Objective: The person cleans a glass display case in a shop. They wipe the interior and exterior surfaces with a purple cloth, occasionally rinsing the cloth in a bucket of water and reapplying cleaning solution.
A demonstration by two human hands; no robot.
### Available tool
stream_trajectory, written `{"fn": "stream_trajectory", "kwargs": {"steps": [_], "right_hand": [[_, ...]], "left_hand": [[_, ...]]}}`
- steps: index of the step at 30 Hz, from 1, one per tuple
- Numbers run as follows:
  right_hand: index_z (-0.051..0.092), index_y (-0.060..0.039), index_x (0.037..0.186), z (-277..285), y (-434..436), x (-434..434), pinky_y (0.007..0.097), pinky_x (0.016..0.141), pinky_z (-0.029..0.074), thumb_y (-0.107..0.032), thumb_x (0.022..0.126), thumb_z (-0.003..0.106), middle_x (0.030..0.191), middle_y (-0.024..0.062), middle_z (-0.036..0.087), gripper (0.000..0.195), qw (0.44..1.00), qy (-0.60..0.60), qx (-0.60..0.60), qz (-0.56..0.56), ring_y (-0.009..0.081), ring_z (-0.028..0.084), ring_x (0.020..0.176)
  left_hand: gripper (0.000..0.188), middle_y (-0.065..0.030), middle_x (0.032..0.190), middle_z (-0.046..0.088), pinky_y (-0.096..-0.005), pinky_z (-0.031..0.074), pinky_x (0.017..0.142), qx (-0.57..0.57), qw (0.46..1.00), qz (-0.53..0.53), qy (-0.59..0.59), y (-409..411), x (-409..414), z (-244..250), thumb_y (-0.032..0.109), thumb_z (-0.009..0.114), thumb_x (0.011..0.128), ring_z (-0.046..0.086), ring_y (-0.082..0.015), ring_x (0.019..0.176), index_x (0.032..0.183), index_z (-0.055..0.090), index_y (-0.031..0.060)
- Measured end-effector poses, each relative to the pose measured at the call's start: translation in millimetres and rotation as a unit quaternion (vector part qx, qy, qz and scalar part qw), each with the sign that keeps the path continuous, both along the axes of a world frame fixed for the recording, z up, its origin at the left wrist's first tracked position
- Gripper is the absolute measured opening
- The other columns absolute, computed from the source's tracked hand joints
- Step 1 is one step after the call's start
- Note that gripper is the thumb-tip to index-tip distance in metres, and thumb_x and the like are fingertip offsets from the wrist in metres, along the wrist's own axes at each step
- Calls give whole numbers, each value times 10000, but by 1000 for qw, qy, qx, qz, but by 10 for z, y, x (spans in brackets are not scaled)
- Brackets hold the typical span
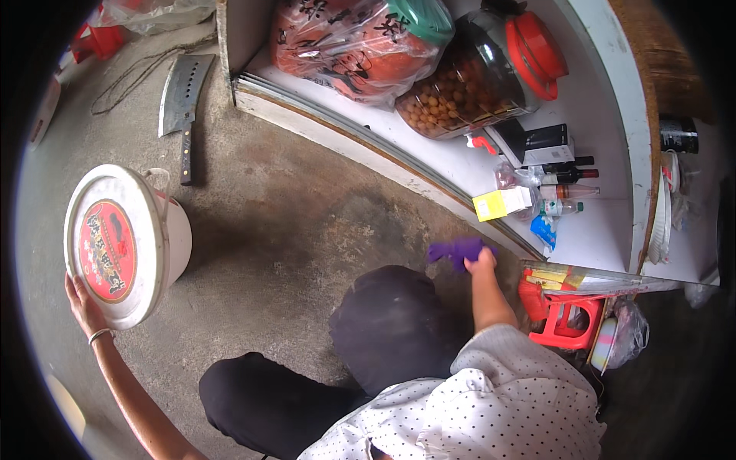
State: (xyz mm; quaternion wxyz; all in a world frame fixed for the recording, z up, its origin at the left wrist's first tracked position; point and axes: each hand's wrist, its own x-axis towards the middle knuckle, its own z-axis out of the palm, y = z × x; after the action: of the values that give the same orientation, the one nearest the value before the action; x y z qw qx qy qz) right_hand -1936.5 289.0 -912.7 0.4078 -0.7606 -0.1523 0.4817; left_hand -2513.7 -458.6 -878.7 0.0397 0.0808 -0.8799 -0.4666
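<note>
My left hand is at the near rim of a white plastic bucket, its fingers laid over the edge of the lid. That white lid carries a round red label with writing. A thin wire or plastic handle stands at the bucket's right side. Out to the right, my right hand grips a crumpled purple cloth above the floor, close to the cabinet's lower edge. A cleaver with a row of holes in its blade lies flat on the concrete floor beyond the bucket.
An open white cabinet holds a bagged red jar, a glass jar of round fruits, boxes and several bottles. A red plastic stool is at the right. A cord loop lies near the cleaver.
</note>
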Motion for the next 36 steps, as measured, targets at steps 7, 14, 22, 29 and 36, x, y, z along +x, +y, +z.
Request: {"fn": "stream_trajectory", "kwargs": {"steps": [7,14,22,29,36], "right_hand": [[495,-179,1156,-429,-793,-2990,628,914,352,-240,914,487,1128,29,504,250,954,238,-52,176,275,440,1118],[595,-78,1013,-210,-1258,-3380,485,872,453,-151,897,442,1005,100,642,205,843,393,-87,356,265,594,958],[570,-116,1143,-341,367,-748,580,952,377,-142,889,435,1128,83,627,288,980,149,43,121,301,584,1075],[584,-98,997,-524,-659,-2596,519,814,424,-139,888,413,1032,96,614,207,949,255,-61,177,294,532,997],[512,-139,1155,-258,-1358,-4101,557,865,467,-137,885,476,1108,91,600,272,807,482,-93,327,292,587,1004]], "left_hand": [[527,-169,1320,520,-342,393,987,-112,993,0,32,46,-43,33,388,410,985,516,-262,1183,1374,418,32],[526,-188,1348,489,-367,387,1005,-132,991,-18,12,78,-23,69,378,390,992,500,-300,1209,1377,405,20],[502,-184,1344,491,-358,372,1012,-100,995,-14,15,-103,-79,-13,366,385,996,497,-286,1211,1370,416,32],[514,-187,1348,487,-362,364,1023,-133,991,-5,27,-27,-57,46,371,375,996,489,-296,1220,1370,412,20],[522,-199,1355,478,-369,362,1028,-180,982,-36,53,-62,-207,-57,374,383,990,480,-315,1230,1372,411,19]]}}
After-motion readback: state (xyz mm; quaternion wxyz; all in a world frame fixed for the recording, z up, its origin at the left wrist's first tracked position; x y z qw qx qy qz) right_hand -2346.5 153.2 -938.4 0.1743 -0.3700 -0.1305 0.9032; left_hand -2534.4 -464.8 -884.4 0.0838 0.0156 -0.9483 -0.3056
